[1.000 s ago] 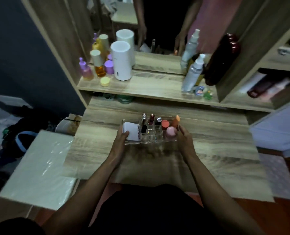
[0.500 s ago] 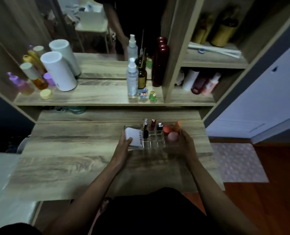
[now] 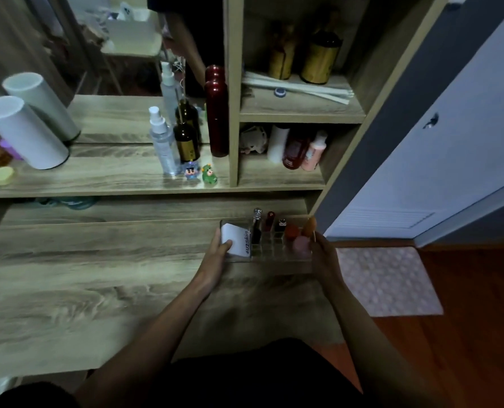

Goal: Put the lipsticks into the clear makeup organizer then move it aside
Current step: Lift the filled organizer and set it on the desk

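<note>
The clear makeup organizer (image 3: pixel 270 254) sits at the right end of the wooden desk (image 3: pixel 97 290). Three lipsticks stand upright in its back slots: a silver-capped one (image 3: pixel 256 223), a dark red one (image 3: pixel 270 220) and a black one (image 3: pixel 280 225). A white box (image 3: pixel 235 239) fills its left compartment, and orange and pink sponges (image 3: pixel 299 237) fill the right. My left hand (image 3: pixel 215 257) grips the organizer's left end. My right hand (image 3: pixel 324 254) grips its right end.
The shelf behind holds a spray bottle (image 3: pixel 162 142), a brown bottle (image 3: pixel 186 141), a tall dark red bottle (image 3: pixel 216 113), two small figurines (image 3: pixel 200 173) and a white cylinder (image 3: pixel 21 131). The desk's right edge drops to a pink floor mat (image 3: pixel 389 281).
Held in both hands, the organizer has moved rightward along the desk to its right end, and my view has turned right with it.
</note>
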